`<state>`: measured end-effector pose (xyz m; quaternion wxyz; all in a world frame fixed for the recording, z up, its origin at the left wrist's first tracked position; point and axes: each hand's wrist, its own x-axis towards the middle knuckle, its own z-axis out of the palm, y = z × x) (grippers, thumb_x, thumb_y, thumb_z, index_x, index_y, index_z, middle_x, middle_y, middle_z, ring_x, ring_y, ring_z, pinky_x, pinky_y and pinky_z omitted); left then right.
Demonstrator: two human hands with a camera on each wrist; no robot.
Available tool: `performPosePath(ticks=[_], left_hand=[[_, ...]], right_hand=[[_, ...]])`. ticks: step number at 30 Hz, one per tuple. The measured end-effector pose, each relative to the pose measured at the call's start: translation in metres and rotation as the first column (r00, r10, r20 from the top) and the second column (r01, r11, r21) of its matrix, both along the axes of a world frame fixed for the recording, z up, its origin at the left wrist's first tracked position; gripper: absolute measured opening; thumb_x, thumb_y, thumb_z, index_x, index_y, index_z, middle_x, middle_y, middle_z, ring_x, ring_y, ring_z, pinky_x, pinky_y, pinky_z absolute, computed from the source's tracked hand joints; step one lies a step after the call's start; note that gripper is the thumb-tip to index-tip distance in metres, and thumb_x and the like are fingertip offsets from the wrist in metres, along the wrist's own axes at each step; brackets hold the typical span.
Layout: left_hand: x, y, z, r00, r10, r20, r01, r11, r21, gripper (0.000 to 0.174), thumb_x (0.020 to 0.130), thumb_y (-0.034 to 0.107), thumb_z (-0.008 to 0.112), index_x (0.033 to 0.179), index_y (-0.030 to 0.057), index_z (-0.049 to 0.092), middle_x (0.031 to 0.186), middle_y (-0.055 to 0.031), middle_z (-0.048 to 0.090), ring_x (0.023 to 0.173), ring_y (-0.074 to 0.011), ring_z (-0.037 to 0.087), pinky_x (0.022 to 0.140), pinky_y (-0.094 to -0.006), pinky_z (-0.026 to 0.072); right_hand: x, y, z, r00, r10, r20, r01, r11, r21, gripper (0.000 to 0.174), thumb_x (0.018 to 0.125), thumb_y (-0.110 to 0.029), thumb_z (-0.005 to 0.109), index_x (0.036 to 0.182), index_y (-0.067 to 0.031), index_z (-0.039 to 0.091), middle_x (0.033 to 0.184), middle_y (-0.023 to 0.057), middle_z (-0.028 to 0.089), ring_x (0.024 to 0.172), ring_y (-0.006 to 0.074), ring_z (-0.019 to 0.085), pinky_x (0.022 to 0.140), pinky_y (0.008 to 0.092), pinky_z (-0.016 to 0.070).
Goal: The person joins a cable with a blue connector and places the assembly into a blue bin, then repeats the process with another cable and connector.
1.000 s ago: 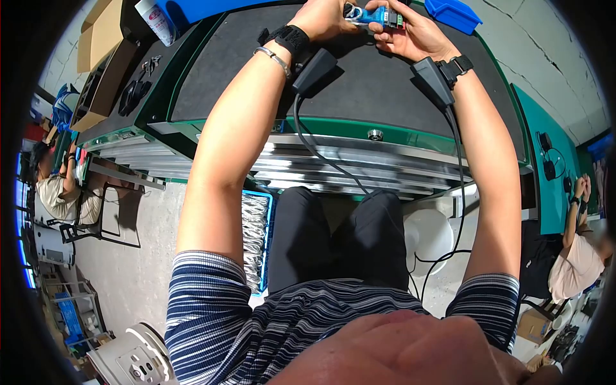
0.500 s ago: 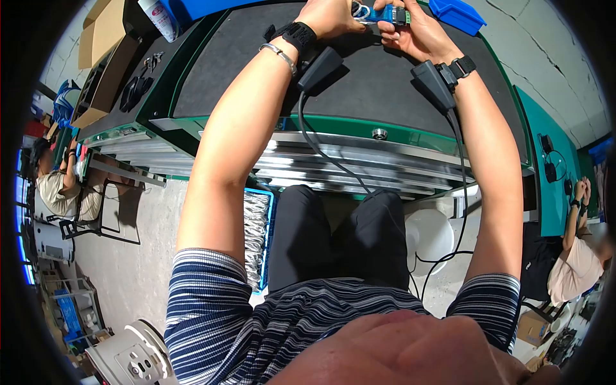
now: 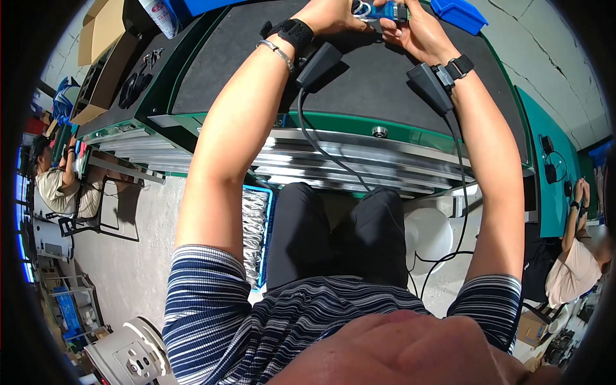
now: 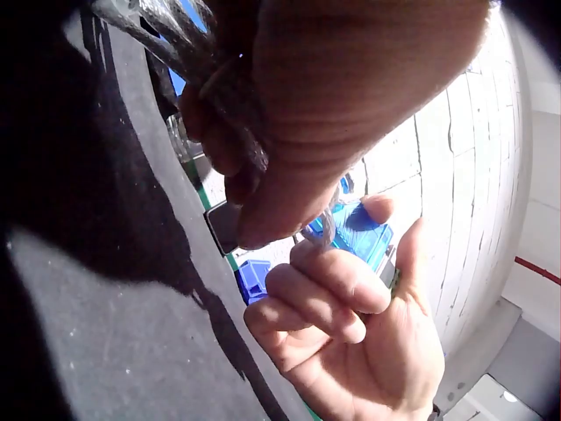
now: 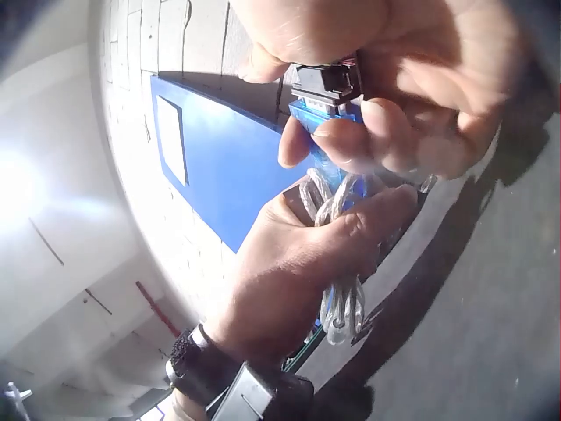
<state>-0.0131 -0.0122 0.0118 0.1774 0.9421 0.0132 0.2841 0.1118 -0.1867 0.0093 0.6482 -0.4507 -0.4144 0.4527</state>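
Both hands meet over the dark mat at the far side of the workbench. In the right wrist view my left hand [image 5: 289, 263] grips a coiled, clear-jacketed silver cable [image 5: 344, 303], its loops showing above and below the thumb. My right hand [image 3: 423, 35] holds the translucent blue cable connector [image 5: 303, 114], which has a black terminal block [image 5: 326, 83] on its end. Thumb and fingers close around that block and the connector's body. The left wrist view shows the blue connector [image 4: 364, 230] between the right fingers, with the left thumb near it.
A blue plastic bin [image 3: 461, 15] stands at the mat's far right. A spray can [image 3: 160, 18] and an open cardboard box [image 3: 106, 61] are at the left. Cords [image 3: 327, 154] hang from the wrist cameras. Beside the legs sits a crate of bundled cables [image 3: 255, 231].
Both hands have shifted slightly right and away, keeping their hold on the cable and connector. The connector has turned a little, and less of it shows in the head view.
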Motion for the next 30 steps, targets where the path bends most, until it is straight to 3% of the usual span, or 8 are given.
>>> performPosePath(ticks=[7,13,15,19,21,25,27,30], left_hand=[[-0.007,-0.004,0.004,0.995,-0.064,-0.075,0.065,0.998,0.007,0.046,0.071,0.029,0.087,0.103,0.0002,0.07,0.091,-0.0235,0.074,0.086,-0.0376,0.074,0.078,-0.0431,0.0578],[0.002,0.0,-0.001,0.994,0.071,-0.085,-0.067,0.997,0.049,0.044,0.071,0.028,0.087,0.103,0.0012,0.071,0.093,-0.0239,0.074,0.088,-0.0388,0.073,0.078,-0.0438,0.0578],[0.002,0.001,-0.002,0.992,0.089,-0.088,-0.085,0.995,0.049,0.043,0.072,0.028,0.086,0.102,0.0017,0.072,0.094,-0.0237,0.074,0.089,-0.039,0.073,0.078,-0.044,0.0578],[0.002,0.003,-0.003,0.993,0.061,-0.103,-0.057,0.998,0.037,0.046,0.071,0.028,0.087,0.104,0.001,0.071,0.094,-0.0234,0.074,0.091,-0.0386,0.073,0.08,-0.0432,0.0577],[0.0,0.002,-0.002,0.99,-0.067,-0.122,0.074,0.996,0.051,0.052,0.07,0.028,0.089,0.108,0.0002,0.068,0.097,-0.0236,0.074,0.093,-0.0378,0.073,0.082,-0.0426,0.0573],[-0.003,-0.002,-0.001,0.983,-0.147,-0.107,0.15,0.988,0.021,0.057,0.069,0.028,0.091,0.112,-0.0004,0.066,0.099,-0.024,0.073,0.094,-0.0372,0.073,0.083,-0.0422,0.057],[-0.003,-0.003,0.0,0.984,-0.157,-0.085,0.16,0.987,0.031,0.058,0.07,0.028,0.091,0.113,0.0,0.066,0.1,-0.0241,0.073,0.094,-0.0373,0.073,0.083,-0.042,0.057],[-0.004,-0.006,0.002,0.984,-0.148,-0.097,0.152,0.988,0.036,0.056,0.07,0.028,0.09,0.112,0.0002,0.066,0.099,-0.024,0.073,0.092,-0.0372,0.072,0.083,-0.0413,0.0568]], right_hand=[[0.009,-0.006,0.003,0.979,0.111,-0.171,-0.116,0.993,-0.02,0.067,0.105,-0.068,0.03,0.115,-0.0112,0.064,0.072,0.0048,0.06,0.058,0.0169,0.053,0.056,0.0278,0.0441],[0.011,-0.011,0.005,0.945,0.224,-0.237,-0.243,0.968,-0.054,0.068,0.105,-0.068,0.029,0.123,-0.0122,0.064,0.083,0.0094,0.069,0.062,0.0192,0.062,0.056,0.0312,0.0492],[0.008,-0.01,0.006,0.924,0.212,-0.317,-0.245,0.967,-0.066,0.071,0.103,-0.071,0.028,0.125,-0.013,0.064,0.085,0.0096,0.07,0.059,0.0191,0.061,0.053,0.0304,0.0479],[0.004,-0.012,0.006,0.96,0.108,-0.257,-0.132,0.988,-0.08,0.075,0.101,-0.074,0.027,0.122,-0.0126,0.064,0.081,0.0078,0.067,0.058,0.0184,0.059,0.049,0.0288,0.0451],[0.012,-0.008,0.002,0.962,0.133,-0.239,-0.156,0.984,-0.08,0.077,0.1,-0.076,0.024,0.117,-0.012,0.065,0.075,0.0048,0.062,0.056,0.0174,0.057,0.047,0.0274,0.0429],[0.012,-0.007,0.004,0.971,0.112,-0.212,-0.14,0.983,-0.122,0.076,0.101,-0.075,0.024,0.111,-0.0118,0.064,0.071,0.0028,0.057,0.055,0.016,0.055,0.047,0.0268,0.0425],[0.006,-0.007,0.006,0.992,0.007,-0.126,-0.025,0.99,-0.139,0.073,0.101,-0.075,0.025,0.107,-0.0129,0.064,0.07,0.0016,0.054,0.053,0.0133,0.048,0.046,0.0251,0.0376],[0.002,-0.008,0.007,0.991,0.031,-0.132,-0.046,0.992,-0.116,0.071,0.102,-0.074,0.026,0.104,-0.0143,0.064,0.068,-0.0002,0.05,0.051,0.0112,0.042,0.045,0.0235,0.0316]])
